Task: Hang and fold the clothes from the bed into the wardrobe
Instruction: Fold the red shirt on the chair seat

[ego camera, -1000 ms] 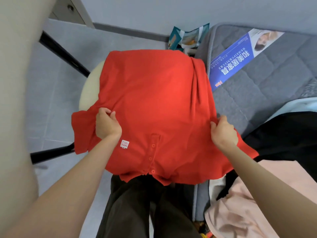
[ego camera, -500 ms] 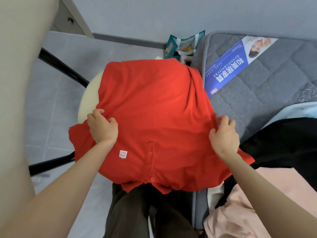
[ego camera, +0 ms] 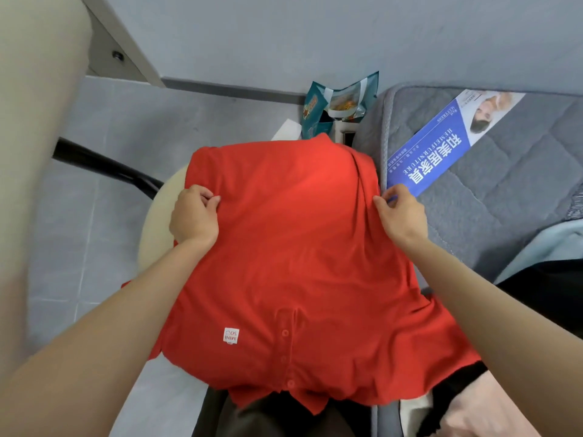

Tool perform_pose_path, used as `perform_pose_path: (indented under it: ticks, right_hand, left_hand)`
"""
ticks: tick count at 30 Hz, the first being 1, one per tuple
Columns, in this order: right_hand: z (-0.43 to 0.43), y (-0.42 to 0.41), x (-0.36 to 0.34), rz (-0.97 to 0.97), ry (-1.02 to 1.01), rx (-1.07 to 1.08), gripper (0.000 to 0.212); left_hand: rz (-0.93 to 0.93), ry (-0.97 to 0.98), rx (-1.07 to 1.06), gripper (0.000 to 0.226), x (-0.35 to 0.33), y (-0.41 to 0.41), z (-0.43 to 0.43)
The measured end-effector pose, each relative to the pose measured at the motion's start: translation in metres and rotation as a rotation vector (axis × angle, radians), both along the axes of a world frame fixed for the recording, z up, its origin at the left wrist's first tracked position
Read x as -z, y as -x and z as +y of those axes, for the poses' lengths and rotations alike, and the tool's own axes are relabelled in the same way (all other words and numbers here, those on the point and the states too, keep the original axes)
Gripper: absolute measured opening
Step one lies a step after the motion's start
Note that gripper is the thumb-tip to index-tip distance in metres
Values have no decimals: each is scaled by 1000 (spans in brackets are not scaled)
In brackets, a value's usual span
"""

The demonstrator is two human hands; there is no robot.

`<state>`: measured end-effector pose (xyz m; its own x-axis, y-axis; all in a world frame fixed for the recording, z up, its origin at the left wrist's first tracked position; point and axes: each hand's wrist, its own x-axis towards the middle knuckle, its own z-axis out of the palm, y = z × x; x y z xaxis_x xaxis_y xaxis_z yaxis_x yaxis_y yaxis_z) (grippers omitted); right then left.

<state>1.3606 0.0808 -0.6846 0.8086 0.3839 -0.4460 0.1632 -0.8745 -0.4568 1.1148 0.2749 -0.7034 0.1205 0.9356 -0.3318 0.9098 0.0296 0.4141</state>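
A cream round seat (ego camera: 156, 222) is seen beside the bed's left edge. Over it the red polo shirt (ego camera: 284, 263) is spread, buttons up. Its left side is gripped by the left hand (ego camera: 194, 217), fingers curled; its right fold is pinched by the right hand (ego camera: 400, 217). A black garment (ego camera: 542, 291) and a pink garment (ego camera: 492, 411) are heaped on the bed (ego camera: 504, 216).

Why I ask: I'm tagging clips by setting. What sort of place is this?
Probably a bedroom: a grey quilted mattress with a blue furniture-brand label, a pale pink garment heaped on it, and a red button-front polo shirt spread over a cream round stool.
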Motion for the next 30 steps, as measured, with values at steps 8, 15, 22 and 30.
perform_pose_path:
  ticks: [8, 15, 22, 30]
  right_hand:
    - [4, -14, -5, 72, -322, 430, 5]
    - [14, 48, -11, -359, -372, -155, 18]
    - [-44, 73, 16, -279, 134, -750, 65]
    - [-81, 27, -16, -182, -103, -401, 30]
  left_hand:
    - [-34, -94, -227, 12, -2, -2, 23]
    - [-384, -283, 179, 20, -16, -29, -41]
    - [64, -108, 652, 61, 22, 2, -100]
    - [143, 15, 446, 68, 4, 13, -84]
